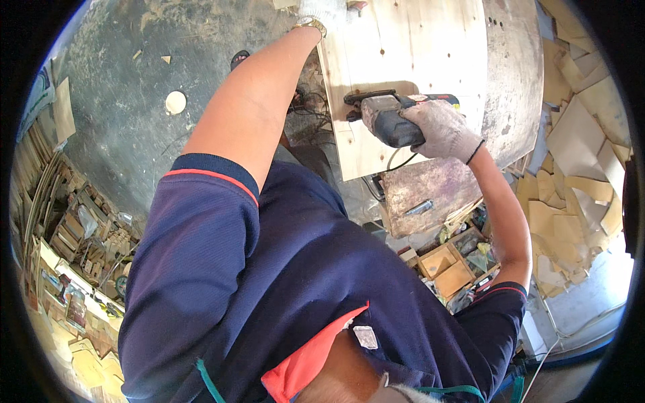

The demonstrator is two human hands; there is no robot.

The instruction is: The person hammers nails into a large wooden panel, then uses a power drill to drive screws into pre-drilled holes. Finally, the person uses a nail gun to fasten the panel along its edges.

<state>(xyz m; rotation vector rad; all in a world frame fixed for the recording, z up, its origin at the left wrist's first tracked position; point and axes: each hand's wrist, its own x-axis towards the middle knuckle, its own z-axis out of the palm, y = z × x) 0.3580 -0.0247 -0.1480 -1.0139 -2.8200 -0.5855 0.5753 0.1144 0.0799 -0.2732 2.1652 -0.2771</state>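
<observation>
My right hand [443, 129], in a pale knit work glove, is wrapped round the body of a grey and black jigsaw [392, 119]. The jigsaw is over a light plywood sheet [403, 60], close to the sheet's left edge, and a black cord [401, 161] trails from it. Up at the top edge of the view, my left hand [324, 9] also wears a pale glove and is beside the far left part of the sheet. Glare and the frame edge hide its fingers. A gold-coloured watch [313, 24] is on the left wrist.
The plywood rests on a worn, stained table [514, 74]. A small blue-grey tool [420, 207] lies on its near part. Below are a wooden box [445, 267] and clutter. Board offcuts [571, 195] pile up at right, wood scraps [80, 232] at left. A pale disc [175, 102] lies on the floor.
</observation>
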